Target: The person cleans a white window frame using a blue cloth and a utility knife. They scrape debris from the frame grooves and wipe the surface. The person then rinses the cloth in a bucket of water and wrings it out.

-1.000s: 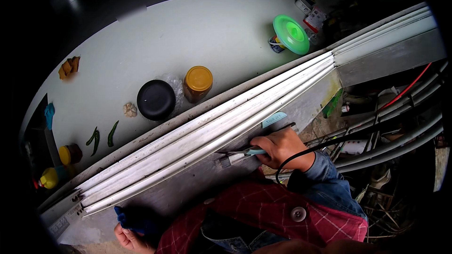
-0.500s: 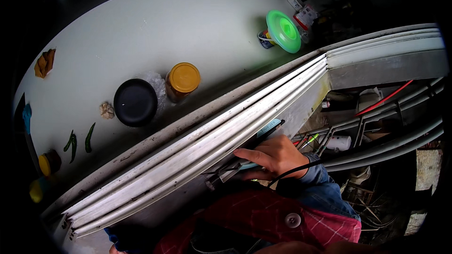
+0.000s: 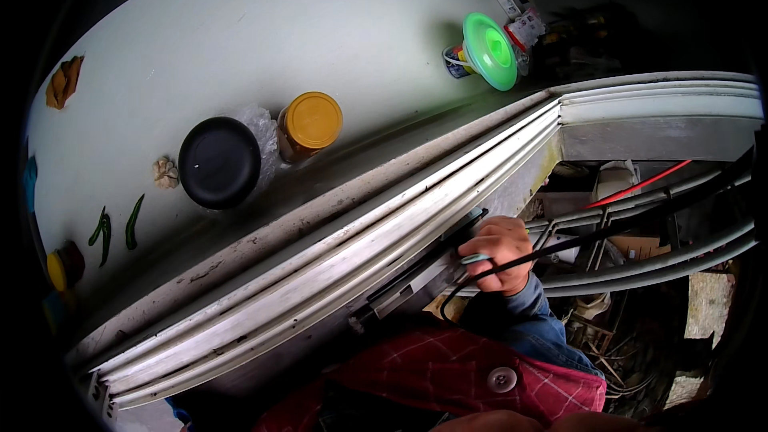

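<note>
My right hand (image 3: 500,254) is closed in a fist beside the inner panel under the window sill. From between its fingers shows the end of a small pale teal object (image 3: 474,259), most of it hidden. Close by, a black cable (image 3: 552,250) crosses in front of the fist and bends down in a loop. Along the panel, left of the fist, runs a dark grey strip with a silvery flat bar (image 3: 404,286). My left hand is out of sight; only a bit of blue sleeve (image 3: 179,411) shows at the lower left.
White sill rails (image 3: 336,256) slope across. Beyond them a white table (image 3: 240,32) bears a black bowl (image 3: 220,162), an orange-lidded jar (image 3: 314,121), garlic (image 3: 166,173), green chillies (image 3: 134,222) and a green plastic dish (image 3: 490,51). Grey pipes (image 3: 656,272) lie to the right.
My right hand has drawn back to the right and slightly up. Its index finger, stretched out along the panel before, is now curled in. The view has shifted a little.
</note>
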The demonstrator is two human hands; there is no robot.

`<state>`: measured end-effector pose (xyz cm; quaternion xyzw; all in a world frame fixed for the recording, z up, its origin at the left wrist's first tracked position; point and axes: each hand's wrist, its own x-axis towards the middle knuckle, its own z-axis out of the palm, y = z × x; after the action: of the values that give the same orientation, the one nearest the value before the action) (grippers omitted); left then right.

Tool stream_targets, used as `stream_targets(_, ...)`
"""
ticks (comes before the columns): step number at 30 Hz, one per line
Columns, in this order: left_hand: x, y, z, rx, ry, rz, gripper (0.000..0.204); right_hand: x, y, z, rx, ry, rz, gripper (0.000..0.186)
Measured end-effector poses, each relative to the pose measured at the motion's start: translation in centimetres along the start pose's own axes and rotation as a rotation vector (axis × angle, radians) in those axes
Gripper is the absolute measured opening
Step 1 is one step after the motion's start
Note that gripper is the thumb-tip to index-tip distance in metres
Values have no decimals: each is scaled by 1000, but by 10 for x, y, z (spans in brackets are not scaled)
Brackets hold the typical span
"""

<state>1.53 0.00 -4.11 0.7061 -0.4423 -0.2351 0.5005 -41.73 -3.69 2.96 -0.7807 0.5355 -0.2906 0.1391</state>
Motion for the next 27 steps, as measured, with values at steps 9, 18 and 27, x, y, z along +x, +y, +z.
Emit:
stream_targets(9,-2,0,-2,17,10,-5,30,-15,40,-13,134,833,593,36)
stream_targets(18,-13,-2,-34,59,11,58,31,-1,46,-6,-90,683,531,30)
stream_targets(27,-19,21,-49,-291,-57,-131,30,-10,60,-12,-93,717,478,31)
